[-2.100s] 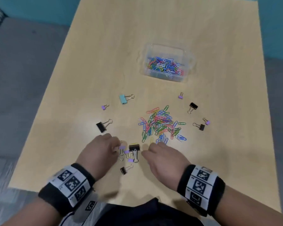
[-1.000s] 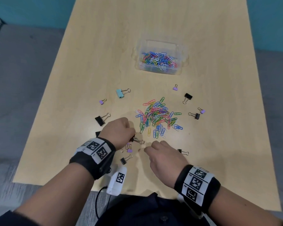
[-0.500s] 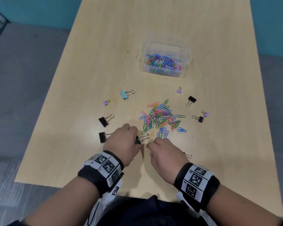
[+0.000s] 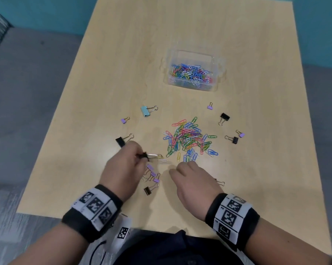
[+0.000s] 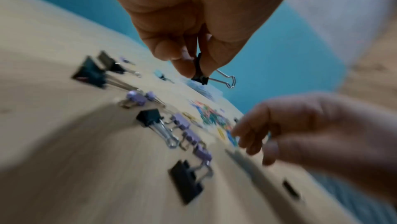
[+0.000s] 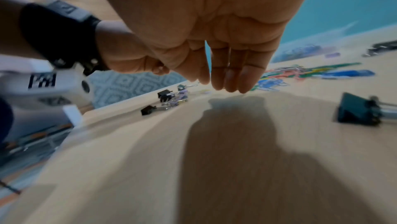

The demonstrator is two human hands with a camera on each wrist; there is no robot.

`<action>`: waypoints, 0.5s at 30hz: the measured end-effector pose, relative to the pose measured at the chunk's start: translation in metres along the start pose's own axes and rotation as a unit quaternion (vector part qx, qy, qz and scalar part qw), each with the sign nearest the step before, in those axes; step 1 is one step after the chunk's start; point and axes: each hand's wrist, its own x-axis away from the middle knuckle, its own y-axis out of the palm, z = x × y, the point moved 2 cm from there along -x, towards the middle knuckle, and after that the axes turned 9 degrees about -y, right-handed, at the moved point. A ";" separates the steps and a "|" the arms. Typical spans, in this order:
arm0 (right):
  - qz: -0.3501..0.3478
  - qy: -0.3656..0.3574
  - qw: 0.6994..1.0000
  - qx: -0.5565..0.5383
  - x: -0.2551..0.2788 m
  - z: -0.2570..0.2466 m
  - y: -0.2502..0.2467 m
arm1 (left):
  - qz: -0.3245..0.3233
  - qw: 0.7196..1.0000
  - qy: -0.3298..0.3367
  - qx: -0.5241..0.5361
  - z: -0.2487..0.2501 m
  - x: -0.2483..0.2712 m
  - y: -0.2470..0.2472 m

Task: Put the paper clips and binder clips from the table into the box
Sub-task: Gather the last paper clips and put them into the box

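Head view: left hand (image 4: 123, 169) pinches a small black binder clip with wire handles (image 4: 145, 155) clear of the desk (image 4: 257, 169), presumably for carrying. Clear plastic box (image 4: 192, 54) sits toward the far edge.
Left wrist view: pinch confirmed.
Right wrist view: right hand (image 6: 214, 44) relaxed, empty, near the heap of coloured paper clips (image 6: 300, 73).

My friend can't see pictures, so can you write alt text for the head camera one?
A left hand pinches a black binder clip above a wooden table. The right hand hovers open beside a pile of colourful paper clips, with a clear box of clips beyond.
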 end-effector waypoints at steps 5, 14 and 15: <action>-0.067 -0.082 0.991 0.076 -0.009 -0.011 0.007 | 0.023 0.971 -0.164 0.174 -0.043 -0.007 -0.021; -0.056 -0.062 0.993 0.080 -0.025 -0.015 0.002 | -0.012 0.980 -0.180 0.078 -0.058 0.001 -0.019; -0.064 -0.059 0.992 0.097 -0.026 -0.015 0.003 | -0.022 0.985 -0.169 0.035 -0.059 0.004 -0.021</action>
